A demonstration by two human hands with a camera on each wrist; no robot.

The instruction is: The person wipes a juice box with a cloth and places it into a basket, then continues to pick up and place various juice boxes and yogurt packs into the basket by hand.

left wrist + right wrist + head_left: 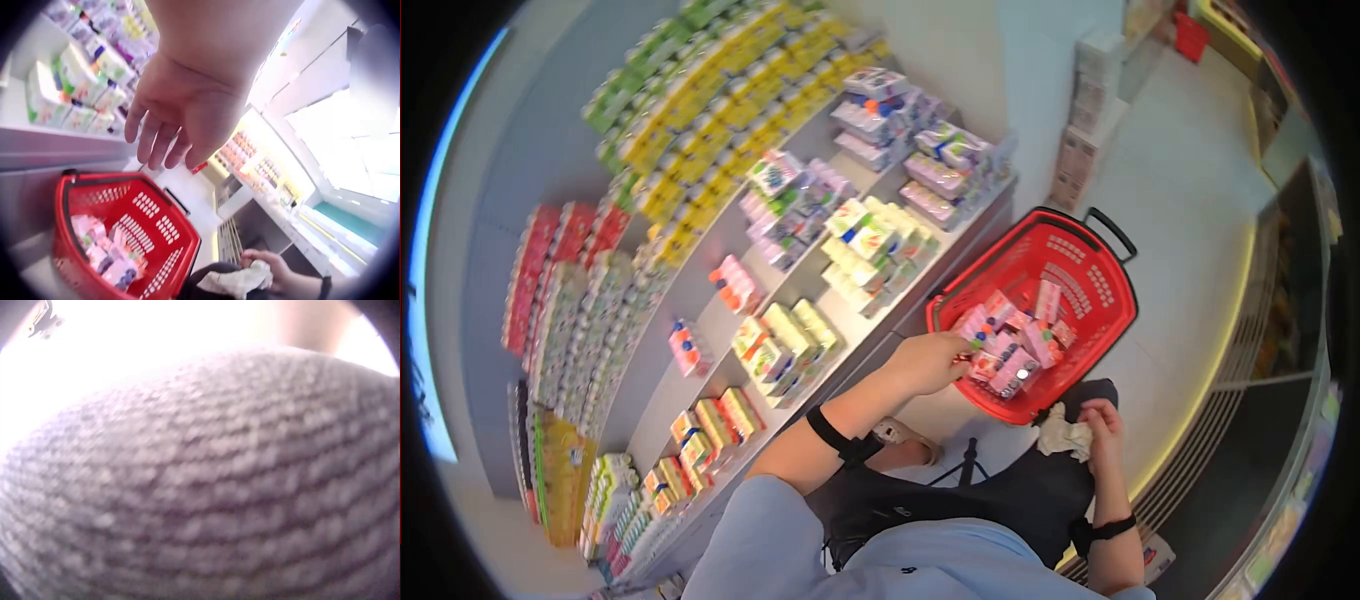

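My left hand (932, 364) is held above the near left rim of a red shopping basket (1106, 336). Its fingers (152, 139) hang loose and slightly bent in the left wrist view, with nothing in them. Several pink packs (1012, 372) with fruit pictures lie jumbled inside the basket. To the right, over my dark-trousered thigh, my right hand (1104, 428) holds a crumpled white cloth (1062, 434). The right wrist view is filled by blurred, ribbed grey fabric (206, 475), and the hand is hidden there.
A tiered shelf on the left carries stacked cream packs (868, 240), pink packs (738, 284) and yellow packs (720, 100). A small black tripod (970, 462) stands near my feet. White boxes (1090, 100) are stacked beyond the shelf's end. Dark slatted shelving (1200, 470) runs along the right.
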